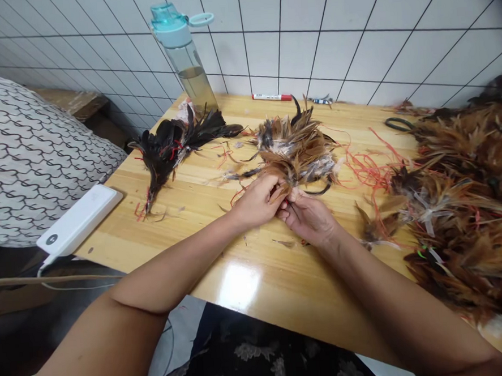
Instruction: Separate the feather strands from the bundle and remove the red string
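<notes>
Both my hands meet at the middle of the wooden table (201,213). My left hand (260,200) is closed, its fingers curled round the base of a bunch of brown feathers (290,168). Against it, my right hand (307,214) pinches at the same base, thumb and fingers together. A small bit of red shows between the hands, too small to name. Just beyond my fingers lies a pile of brown and grey feathers (290,131). Black feather bunches (159,154) tied with red string lie to the left.
Loose red string (369,166) tangles right of my hands. A large heap of brown feathers (468,197) covers the table's right side. At the back stand a water bottle (193,72) and a red marker (271,97). A white power bank (80,221) lies at the left edge, beside a person's patterned clothing (36,156).
</notes>
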Demonstrator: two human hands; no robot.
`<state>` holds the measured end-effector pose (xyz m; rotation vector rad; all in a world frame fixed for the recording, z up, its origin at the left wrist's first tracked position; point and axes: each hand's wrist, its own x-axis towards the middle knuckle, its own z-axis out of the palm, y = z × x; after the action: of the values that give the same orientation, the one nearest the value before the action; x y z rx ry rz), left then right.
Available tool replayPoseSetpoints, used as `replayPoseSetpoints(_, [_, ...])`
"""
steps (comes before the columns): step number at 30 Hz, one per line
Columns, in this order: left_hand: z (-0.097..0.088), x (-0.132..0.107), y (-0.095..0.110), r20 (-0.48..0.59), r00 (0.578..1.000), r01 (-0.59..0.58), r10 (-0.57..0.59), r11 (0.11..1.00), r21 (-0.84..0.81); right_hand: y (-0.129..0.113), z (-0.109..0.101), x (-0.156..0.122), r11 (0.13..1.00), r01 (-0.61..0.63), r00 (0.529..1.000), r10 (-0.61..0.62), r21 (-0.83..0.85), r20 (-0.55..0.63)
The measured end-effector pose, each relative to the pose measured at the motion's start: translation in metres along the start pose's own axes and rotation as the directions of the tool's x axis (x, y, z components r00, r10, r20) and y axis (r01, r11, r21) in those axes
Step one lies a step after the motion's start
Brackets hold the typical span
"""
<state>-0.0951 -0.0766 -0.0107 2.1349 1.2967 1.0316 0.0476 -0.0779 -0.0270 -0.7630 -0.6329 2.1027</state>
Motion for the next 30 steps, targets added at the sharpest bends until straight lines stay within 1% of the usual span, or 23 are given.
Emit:
replayPoseSetpoints(2, [0.003, -0.001, -0.001, 0.001, 0.995, 0.099, -0.099, 0.992, -0.084, 0.002, -0.001, 0.001, 1.0, 0.001, 1.0, -0.001, -0.018, 0.012])
replayPoseSetpoints(4, [0.006, -0.002, -0.001, 0.0, 0.982, 0.186, -0.189, 0.964, -0.189, 0.004, -0.001, 0.002, 0.999, 0.009, 1.0, -0.008, -0.04, 0.029])
replayPoseSetpoints(6, [0.007, -0.002, 0.001, 0.007, 0.969, 0.24, -0.249, 0.924, -0.298, 0.004, -0.001, 0.003, 0.998, 0.018, 0.999, -0.015, -0.061, 0.045])
replayPoseSetpoints(9, [0.006, -0.001, 0.005, 0.033, 0.96, 0.267, -0.277, 0.876, -0.402, 0.001, 0.0, 0.001, 0.995, 0.025, 0.998, -0.02, -0.095, 0.06])
replayPoseSetpoints(13, [0.002, 0.002, 0.01, 0.04, 0.965, 0.248, -0.257, 0.862, -0.442, -0.001, -0.001, 0.001, 0.984, 0.061, 0.995, -0.047, -0.168, 0.085])
replayPoseSetpoints(16, [0.002, 0.002, 0.007, 0.001, 0.954, 0.27, -0.299, 0.862, -0.43, 0.0, -0.003, 0.003, 0.95, 0.154, 0.987, -0.135, -0.273, 0.089])
replayPoseSetpoints(19, [0.004, 0.001, 0.0, -0.054, 0.933, 0.313, -0.357, 0.875, -0.37, 0.002, -0.006, 0.005, 0.867, 0.241, 0.969, -0.235, -0.436, 0.068])
replayPoseSetpoints(21, [0.005, 0.0, -0.005, -0.074, 0.932, 0.314, -0.355, 0.893, -0.322, 0.002, -0.008, 0.006, 0.81, 0.264, 0.958, -0.282, -0.524, 0.047])
replayPoseSetpoints(23, [0.005, 0.0, -0.008, -0.08, 0.941, 0.295, -0.329, 0.912, -0.287, 0.001, -0.009, 0.005, 0.776, 0.276, 0.95, -0.309, -0.567, 0.039])
replayPoseSetpoints(26, [0.003, 0.0, -0.006, -0.079, 0.961, 0.242, -0.264, 0.944, -0.223, 0.0, -0.009, 0.005, 0.775, 0.266, 0.956, -0.287, -0.573, 0.055])
replayPoseSetpoints(30, [-0.001, 0.003, 0.0, -0.034, 0.981, 0.188, -0.193, 0.975, -0.122, -0.002, -0.009, 0.005, 0.854, 0.212, 0.974, -0.224, -0.476, 0.032])
